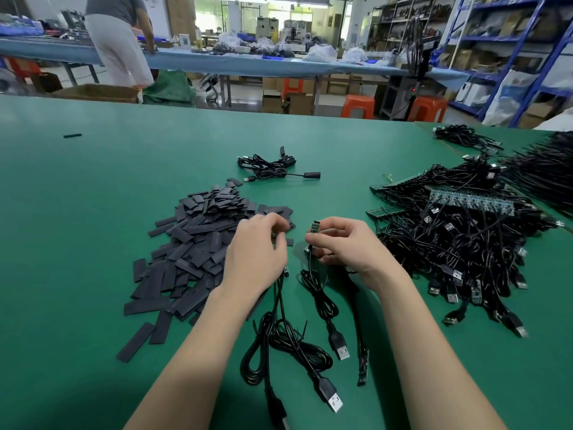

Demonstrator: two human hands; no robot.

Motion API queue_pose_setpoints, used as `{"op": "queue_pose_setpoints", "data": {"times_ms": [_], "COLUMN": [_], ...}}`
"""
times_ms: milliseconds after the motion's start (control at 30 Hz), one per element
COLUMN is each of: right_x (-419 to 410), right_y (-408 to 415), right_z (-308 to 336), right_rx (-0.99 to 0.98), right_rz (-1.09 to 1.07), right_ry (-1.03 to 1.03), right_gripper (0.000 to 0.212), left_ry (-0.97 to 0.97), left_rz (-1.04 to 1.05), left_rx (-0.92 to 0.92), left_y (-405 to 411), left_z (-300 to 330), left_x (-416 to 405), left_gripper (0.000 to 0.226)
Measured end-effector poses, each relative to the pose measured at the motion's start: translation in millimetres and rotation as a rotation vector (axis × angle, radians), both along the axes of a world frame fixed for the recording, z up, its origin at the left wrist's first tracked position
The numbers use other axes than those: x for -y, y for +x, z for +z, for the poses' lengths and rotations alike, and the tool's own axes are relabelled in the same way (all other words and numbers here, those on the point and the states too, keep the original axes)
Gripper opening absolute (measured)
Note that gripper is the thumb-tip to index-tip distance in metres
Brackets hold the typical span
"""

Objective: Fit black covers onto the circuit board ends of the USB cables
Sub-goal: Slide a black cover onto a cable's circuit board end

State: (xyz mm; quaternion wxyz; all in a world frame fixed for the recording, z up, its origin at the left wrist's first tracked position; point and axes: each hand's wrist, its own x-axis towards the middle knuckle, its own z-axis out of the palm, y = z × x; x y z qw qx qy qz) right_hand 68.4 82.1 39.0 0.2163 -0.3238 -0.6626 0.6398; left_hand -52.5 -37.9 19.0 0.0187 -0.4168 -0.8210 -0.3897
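Right hand (pixel 339 243) pinches circuit board (pixel 315 227); left hand (pixel 257 252), fingers curled, grip unclear, at cover pile (pixel 192 243). Cable heap (pixel 459 243) crowds bench (pixel 93 197) right; far-left bench bare.

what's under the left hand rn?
The left hand hovers over the near edge of the black cover pile on the green table, fingers curled. Two black cables emerge from beneath the wrist. Whether its fingers pinch a cover is hidden.

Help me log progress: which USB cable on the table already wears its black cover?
The small far bundle beyond the black covers; its end is sleeved black. The one the right hand holds shows a bare circuit board.
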Motion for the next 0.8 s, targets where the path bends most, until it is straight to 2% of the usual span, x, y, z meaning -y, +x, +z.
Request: {"op": "queue_pose_setpoints", "data": {"times_ms": [100, 167, 333, 533, 733, 800], "right_x": [1, 2, 2, 2, 0, 0], "right_y": [0, 0, 0, 0, -1, -2], "right_z": [-1, -1, -2, -4, -6, -7], "right_rx": [0.004, 0.02, 0.039, 0.047, 0.05, 0.056], "right_rz": [0.0, 0.009, 0.025, 0.032, 0.039, 0.041], "right_ry": [-0.01, -0.003, 0.022, 0.034, 0.034, 0.04], "right_gripper": [0.019, 0.018, 0.016, 0.014, 0.013, 0.013], "left_ry": [-0.227, -0.309, -0.31, -0.255, -0.327, -0.312], "left_rz": [0.01, 0.003, 0.015, 0.018, -0.018, -0.026], "left_rx": [-0.138, -0.201, -0.264, -0.247, -0.235, -0.19], "left_y": [-3, -3, -2, 3, -1, -2], "left_z": [-9, -13, -15, -13, -9, -7], "left_x": [2, 1, 1, 0, -2, -2], "left_gripper": [0.03, 0.035, 0.032, 0.014, 0.026, 0.023]}}
